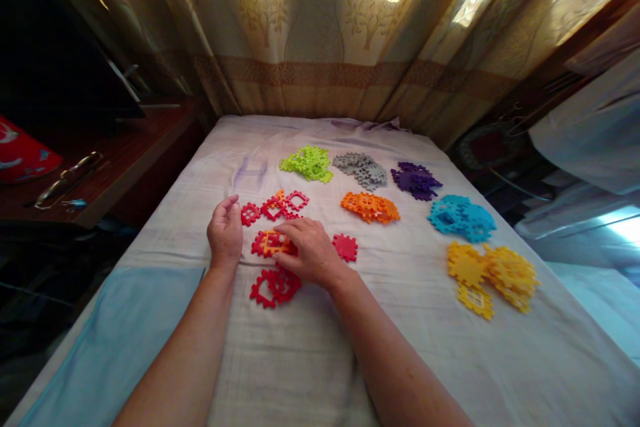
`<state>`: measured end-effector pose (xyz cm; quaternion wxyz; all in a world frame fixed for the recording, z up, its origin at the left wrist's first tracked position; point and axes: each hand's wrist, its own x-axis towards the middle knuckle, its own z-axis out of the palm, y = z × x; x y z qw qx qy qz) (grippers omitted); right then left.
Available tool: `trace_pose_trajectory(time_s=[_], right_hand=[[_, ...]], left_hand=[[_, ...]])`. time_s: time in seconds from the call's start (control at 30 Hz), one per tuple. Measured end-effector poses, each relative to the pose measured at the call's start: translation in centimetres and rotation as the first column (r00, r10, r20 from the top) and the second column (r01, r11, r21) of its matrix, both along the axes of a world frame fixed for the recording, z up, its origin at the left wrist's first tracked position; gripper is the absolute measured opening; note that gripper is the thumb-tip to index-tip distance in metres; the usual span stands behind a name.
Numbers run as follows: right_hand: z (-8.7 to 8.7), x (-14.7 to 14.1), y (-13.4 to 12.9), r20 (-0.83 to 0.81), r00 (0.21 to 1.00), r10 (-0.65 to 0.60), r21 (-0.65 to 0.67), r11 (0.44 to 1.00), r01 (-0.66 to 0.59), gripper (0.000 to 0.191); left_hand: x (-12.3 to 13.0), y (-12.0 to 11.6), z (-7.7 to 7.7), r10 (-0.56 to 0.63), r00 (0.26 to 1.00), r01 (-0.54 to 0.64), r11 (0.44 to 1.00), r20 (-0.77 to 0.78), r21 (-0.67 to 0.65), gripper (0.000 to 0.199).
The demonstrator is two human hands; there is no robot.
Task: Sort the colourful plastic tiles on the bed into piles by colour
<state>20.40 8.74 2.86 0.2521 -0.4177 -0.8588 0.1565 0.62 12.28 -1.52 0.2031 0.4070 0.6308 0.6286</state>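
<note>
My right hand [313, 250] reaches over the red pieces, its thumb and fingers on either side of an orange notched square piece [269, 243]. That piece lies over a red one, and its right part is hidden by the fingers. My left hand [225, 232] rests on its edge just left of the red pieces, fingers loosely curved, with nothing visible in it. Beyond the hands are several red frame-like pieces [273, 209] with a bit of orange among them. Nearer to me lies another red cluster [270, 288]. A solid red piece [345, 247] sits right of my right hand.
Piles of notched pieces lie on the pale sheet [400, 360]: lime green [307, 163], grey [363, 169], purple [416, 180], orange [371, 207], blue [463, 218] and yellow [510, 275]. A light blue cloth [115, 340] covers the left front. Curtains [315, 33] hang behind.
</note>
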Motion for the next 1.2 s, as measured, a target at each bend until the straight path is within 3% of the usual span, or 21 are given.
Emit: trace_pose_trajectory(time_s=[0.07, 0.13, 0.23, 0.33, 0.47, 0.57, 0.73, 0.9, 1.03, 1.2], right_hand=[[0.0, 1.8, 1.0, -0.073, 0.988, -0.137, 0.044, 0.989, 0.140, 0.039], [-0.3, 4.3, 2.2, -0.135, 0.936, -0.326, 0.084, 0.937, 0.339, 0.037], [-1.0, 8.4, 3.7, -0.161, 0.778, -0.608, 0.111, 0.772, 0.626, 0.039], [-1.9, 11.7, 4.2, -0.141, 0.617, -0.774, 0.111, 0.607, 0.787, 0.044], [-2.8, 13.4, 3.9, -0.137, 0.493, -0.859, 0.101, 0.482, 0.870, 0.046], [-3.2, 13.5, 3.9, -0.151, 0.454, -0.878, 0.114, 0.441, 0.890, 0.045], [-3.5, 13.0, 4.2, -0.222, 0.474, -0.852, 0.169, 0.445, 0.880, 0.038], [-3.5, 11.7, 4.4, -0.321, 0.546, -0.774, 0.264, 0.480, 0.836, 0.030], [-3.2, 9.3, 4.2, -0.336, 0.677, -0.655, 0.313, 0.601, 0.736, 0.026], [-2.4, 5.8, 3.5, -0.217, 0.831, -0.512, 0.216, 0.805, 0.553, 0.025]], left_hand=[[-0.1, 0.0, -0.1, -0.006, 1.000, 0.006, 1.000, 0.000, -0.006, 0.035], [-0.2, 0.1, -0.2, -0.008, 1.000, 0.007, 1.000, -0.005, -0.016, 0.036], [-0.2, 0.0, -0.1, -0.003, 0.999, 0.002, 0.999, -0.047, -0.037, 0.037], [0.1, -0.3, 0.2, -0.080, 0.970, 0.066, 0.996, -0.231, -0.066, 0.040], [0.8, -0.7, 0.6, -0.251, 0.779, 0.149, 0.964, -0.575, -0.219, 0.046], [1.4, -0.8, 0.9, -0.345, 0.656, 0.099, 0.921, -0.671, -0.377, 0.053], [2.2, -0.4, 1.4, -0.478, 0.533, 0.086, 0.851, -0.698, -0.517, 0.062], [2.5, -0.2, 1.9, -0.552, 0.470, 0.144, 0.818, -0.689, -0.557, 0.060], [2.1, -0.3, 2.0, -0.594, 0.475, 0.267, 0.800, -0.649, -0.537, 0.044], [1.5, 0.1, 1.1, -0.550, 0.576, 0.351, 0.834, -0.605, -0.425, 0.030]])
